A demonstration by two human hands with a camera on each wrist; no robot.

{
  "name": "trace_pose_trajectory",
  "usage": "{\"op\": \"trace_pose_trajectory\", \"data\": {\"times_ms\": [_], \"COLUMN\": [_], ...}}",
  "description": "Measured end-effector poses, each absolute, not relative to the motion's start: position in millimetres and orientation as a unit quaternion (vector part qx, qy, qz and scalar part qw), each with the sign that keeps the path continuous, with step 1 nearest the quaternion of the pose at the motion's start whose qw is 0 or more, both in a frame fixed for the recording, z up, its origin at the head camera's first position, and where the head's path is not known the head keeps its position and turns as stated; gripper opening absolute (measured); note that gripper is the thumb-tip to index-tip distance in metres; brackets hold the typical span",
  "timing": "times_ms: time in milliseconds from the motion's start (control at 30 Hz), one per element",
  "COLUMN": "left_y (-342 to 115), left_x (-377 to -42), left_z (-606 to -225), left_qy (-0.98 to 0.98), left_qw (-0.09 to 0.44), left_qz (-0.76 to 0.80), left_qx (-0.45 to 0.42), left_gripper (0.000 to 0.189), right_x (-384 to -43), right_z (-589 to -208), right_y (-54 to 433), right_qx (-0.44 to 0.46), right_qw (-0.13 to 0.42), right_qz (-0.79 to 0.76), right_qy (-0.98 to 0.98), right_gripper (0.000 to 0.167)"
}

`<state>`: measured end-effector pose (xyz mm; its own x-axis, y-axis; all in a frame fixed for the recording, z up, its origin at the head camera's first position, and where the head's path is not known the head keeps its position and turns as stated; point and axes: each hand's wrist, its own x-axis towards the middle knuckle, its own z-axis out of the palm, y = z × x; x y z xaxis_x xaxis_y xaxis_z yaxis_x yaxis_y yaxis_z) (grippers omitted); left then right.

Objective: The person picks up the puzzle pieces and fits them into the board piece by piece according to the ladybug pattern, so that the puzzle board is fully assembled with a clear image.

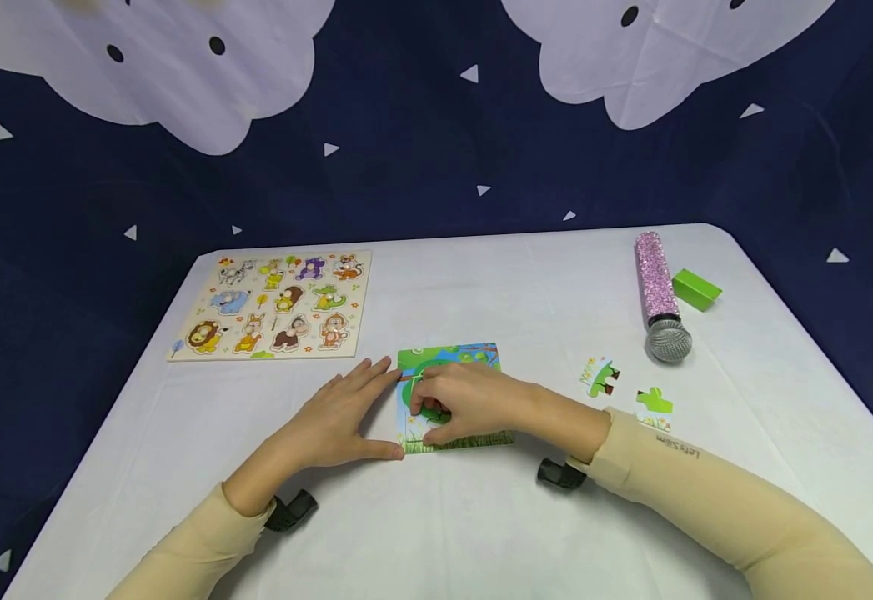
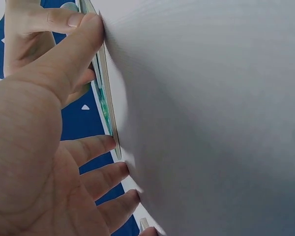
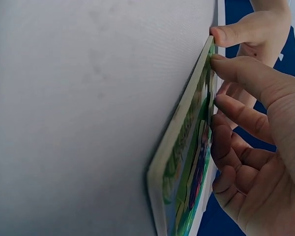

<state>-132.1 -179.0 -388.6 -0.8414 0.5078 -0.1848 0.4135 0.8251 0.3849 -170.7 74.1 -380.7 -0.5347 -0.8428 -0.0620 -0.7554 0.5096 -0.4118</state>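
Note:
A small jigsaw board [image 1: 484, 357] with a green and blue picture lies flat on the table. My left hand [image 1: 334, 421] rests beside it with fingers spread; its thumb and forefinger touch the board's left edge. Over the board, my right hand [image 1: 474, 404] has its fingers bent, and its thumb and forefinger pinch a puzzle piece [image 1: 412, 429] at the left side. That piece is mostly hidden by the hand. Two loose puzzle pieces lie to the right: one green and white piece [image 1: 599, 377] and another [image 1: 655, 402] close to the right sleeve.
A wooden animal peg puzzle [image 1: 267, 343] sits at the back left of the white table [image 1: 444, 533]. At the right lie a glittery pink microphone [image 1: 657, 279] and a green block [image 1: 696, 290]. A dark blue patterned cloth [image 1: 406, 183] hangs behind.

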Motion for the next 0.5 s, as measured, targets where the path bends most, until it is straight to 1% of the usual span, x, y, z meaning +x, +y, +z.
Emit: {"op": "trace_pose_trajectory", "data": {"times_ms": [500], "left_y": [-178.7], "left_x": [-131.8], "left_z": [-387.7], "left_qy": [0.944], "left_qw": [0.144], "left_qz": [0.169], "left_qx": [0.244], "left_gripper": [0.11], "right_x": [-170.5], "right_z": [-378.9], "right_y": [74.6], "right_qx": [-0.468], "right_qw": [0.134], "right_qz": [-0.18], "right_qy": [0.855], "right_gripper": [0.028]}}
